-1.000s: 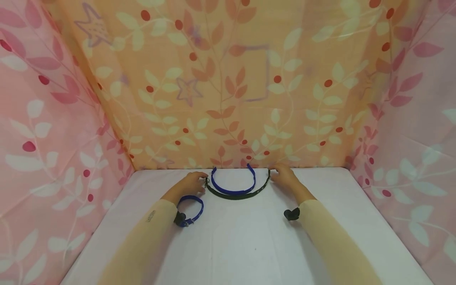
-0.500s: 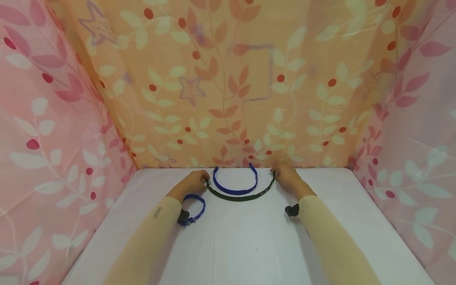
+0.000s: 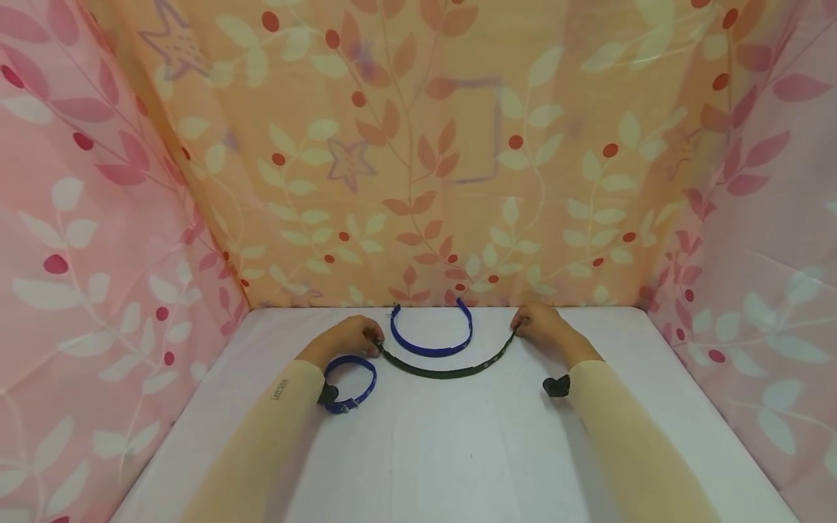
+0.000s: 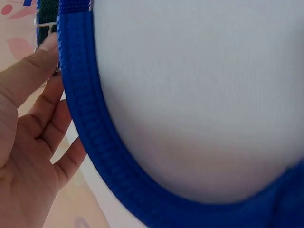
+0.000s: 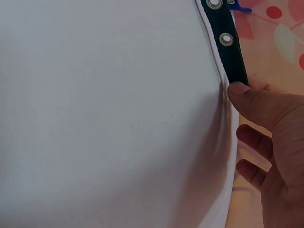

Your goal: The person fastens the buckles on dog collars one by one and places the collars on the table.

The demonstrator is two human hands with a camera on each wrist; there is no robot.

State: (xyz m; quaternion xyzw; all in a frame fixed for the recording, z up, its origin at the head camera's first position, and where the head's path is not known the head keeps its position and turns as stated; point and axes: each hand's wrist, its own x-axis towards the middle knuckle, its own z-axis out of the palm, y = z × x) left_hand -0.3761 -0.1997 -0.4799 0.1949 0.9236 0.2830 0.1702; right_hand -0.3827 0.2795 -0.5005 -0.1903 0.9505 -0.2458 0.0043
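A dark green collar [image 3: 445,374] hangs in a shallow curve between both hands in the head view. My left hand [image 3: 349,338] pinches its buckle end; in the left wrist view the thumb [image 4: 35,66] lies on the metal buckle. At the other end, my right hand [image 3: 546,328] grips the strap, its thumb and forefinger on the green collar [image 5: 232,61], where metal eyelets show. An unfastened blue collar [image 3: 431,353] lies in an arc just behind the green one. Beside my left wrist is a second blue collar [image 3: 375,378], buckled into a ring, which looms large in the left wrist view.
A white-covered table [image 3: 445,450] spreads under the hands. A leaf-patterned orange curtain [image 3: 405,145] stands right behind its far edge. Pink patterned curtains [image 3: 104,240] close off the left and right sides.
My right hand has moved right and now holds the green collar's end. The green collar has been drawn wider and slightly nearer, away from the unfastened blue one. Both blue collars stay put.
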